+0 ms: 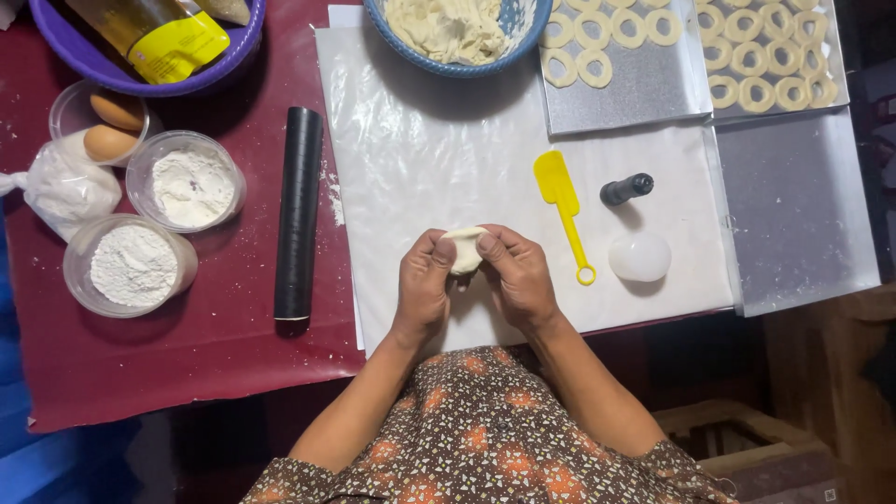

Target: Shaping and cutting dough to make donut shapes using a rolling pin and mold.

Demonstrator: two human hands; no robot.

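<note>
A small lump of pale dough (464, 248) is pinched between my left hand (423, 285) and my right hand (516, 275), just above a white plastic sheet (439, 159) on the table. Both hands have fingers curled on the dough from either side. A blue bowl (523, 37) of more dough stands at the far edge. Dough rings (597, 67) lie on a silver tray (635, 93), and further rings (770, 51) fill a second tray to its right.
A black rolling pin (299, 213) lies left of the sheet. A yellow spatula (563, 210), a small black cylinder (626, 189) and a white round cap (639, 256) lie to the right. Flour tubs (135, 266), eggs (110, 142) and a purple bowl (84, 65) stand at the left.
</note>
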